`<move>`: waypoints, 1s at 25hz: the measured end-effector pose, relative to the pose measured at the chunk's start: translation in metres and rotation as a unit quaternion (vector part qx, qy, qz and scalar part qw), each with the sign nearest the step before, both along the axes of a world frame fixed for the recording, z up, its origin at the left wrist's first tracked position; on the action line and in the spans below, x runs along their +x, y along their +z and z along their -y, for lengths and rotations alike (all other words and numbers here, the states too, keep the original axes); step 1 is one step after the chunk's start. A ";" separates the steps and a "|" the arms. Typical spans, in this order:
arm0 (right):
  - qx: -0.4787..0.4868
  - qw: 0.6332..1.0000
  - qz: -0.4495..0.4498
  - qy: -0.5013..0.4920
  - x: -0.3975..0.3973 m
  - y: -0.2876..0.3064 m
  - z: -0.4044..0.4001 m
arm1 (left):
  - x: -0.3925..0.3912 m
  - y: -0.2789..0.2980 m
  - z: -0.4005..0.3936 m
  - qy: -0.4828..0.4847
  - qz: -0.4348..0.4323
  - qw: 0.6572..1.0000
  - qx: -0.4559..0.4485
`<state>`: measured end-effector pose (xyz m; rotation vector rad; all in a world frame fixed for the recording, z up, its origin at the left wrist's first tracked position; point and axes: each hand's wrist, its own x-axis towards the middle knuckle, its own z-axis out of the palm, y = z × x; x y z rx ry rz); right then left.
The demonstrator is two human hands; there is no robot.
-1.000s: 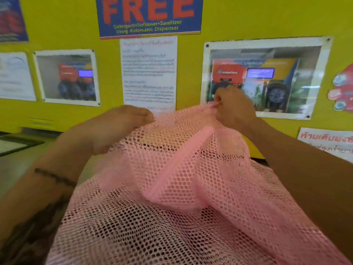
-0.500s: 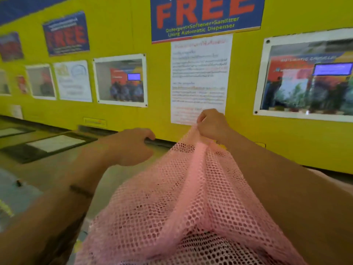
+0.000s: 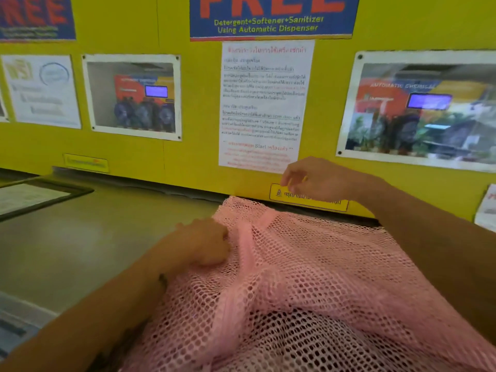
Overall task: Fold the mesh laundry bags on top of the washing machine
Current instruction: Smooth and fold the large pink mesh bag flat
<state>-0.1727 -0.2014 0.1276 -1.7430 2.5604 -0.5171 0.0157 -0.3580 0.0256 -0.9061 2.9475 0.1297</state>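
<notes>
A pink mesh laundry bag lies spread on the grey top of the washing machine, its far edge reaching the yellow wall. A raised fold runs down its middle. My left hand rests on the bag's left edge with fingers curled into the mesh. My right hand hovers above the bag's far corner, fingers loosely apart and holding nothing.
The yellow wall stands right behind the bag, covered with posters and a printed notice. A dark-framed lid panel sits at the left on the machine top. Bare grey surface extends left of the bag.
My right hand has let go of the bag's top corner, and the bag has dropped flat onto the machine. My left hand has come down onto the bag's left edge.
</notes>
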 end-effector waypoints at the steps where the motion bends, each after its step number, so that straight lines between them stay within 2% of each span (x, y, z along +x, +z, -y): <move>1: 0.046 0.999 -0.016 -0.011 -0.001 0.002 -0.020 | 0.001 0.008 -0.001 0.003 -0.025 1.000 -0.016; 4: 0.184 0.982 -0.009 -0.050 -0.003 0.005 -0.085 | 0.006 0.036 -0.022 -0.051 -0.156 0.987 -0.002; 6: 0.239 0.967 0.017 -0.082 -0.003 0.005 -0.125 | 0.005 0.054 -0.048 -0.135 -0.239 0.961 0.045; 7: 0.249 0.963 0.027 -0.099 -0.004 0.004 -0.144 | 0.005 0.062 -0.066 -0.183 -0.251 0.947 0.079; 9: 0.245 0.960 0.055 -0.123 -0.003 0.001 -0.183 | 0.004 0.075 -0.110 -0.273 -0.213 0.927 0.140; 12: 0.283 0.948 0.075 -0.125 0.002 -0.004 -0.224 | -0.005 0.074 -0.164 -0.337 -0.066 0.928 0.146; 15: 0.325 0.934 0.089 -0.121 0.007 -0.011 -0.252 | -0.025 0.059 -0.196 -0.325 0.033 0.939 0.105; 18: 0.351 0.927 0.069 -0.109 0.001 -0.030 -0.271 | -0.044 0.058 -0.210 -0.295 0.045 0.951 0.077; 22: 0.303 0.951 0.012 -0.061 -0.013 -0.051 -0.282 | -0.063 0.066 -0.207 -0.241 -0.025 0.969 0.048; 24: 0.206 0.977 -0.001 -0.057 -0.034 -0.040 -0.280 | -0.076 0.070 -0.197 -0.175 -0.118 0.977 0.006; 25: 0.120 0.989 -0.032 -0.078 -0.048 -0.031 -0.276 | -0.083 0.071 -0.195 -0.133 -0.171 0.975 -0.049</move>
